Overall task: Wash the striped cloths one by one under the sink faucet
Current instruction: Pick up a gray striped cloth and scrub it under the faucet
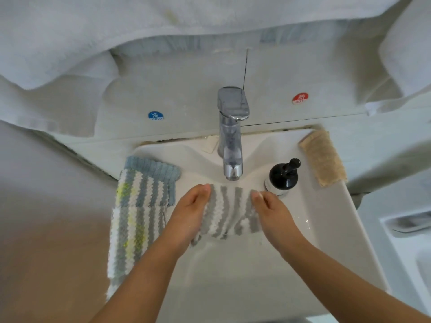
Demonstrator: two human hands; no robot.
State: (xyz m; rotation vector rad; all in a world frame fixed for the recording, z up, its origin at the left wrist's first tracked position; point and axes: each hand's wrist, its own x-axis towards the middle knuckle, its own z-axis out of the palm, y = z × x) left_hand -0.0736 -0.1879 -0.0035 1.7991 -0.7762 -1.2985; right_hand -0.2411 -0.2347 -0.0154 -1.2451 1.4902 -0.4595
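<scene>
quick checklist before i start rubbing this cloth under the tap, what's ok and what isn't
1. Grey-and-white striped cloth held at both ends by left hand and right hand: ok.
2. Cloth sits below the chrome faucet spout: ok.
3. Water running: cannot tell.
4. Cloth is over the white sink basin: ok.
5. Black pump soap bottle upright, close to the right hand: ok.
6. Stack of striped cloths waiting on the sink's left rim: ok.

White towels (70, 43) over pale wall (186, 85)

Both forearms bare — no sleeves, no jewellery.
</scene>
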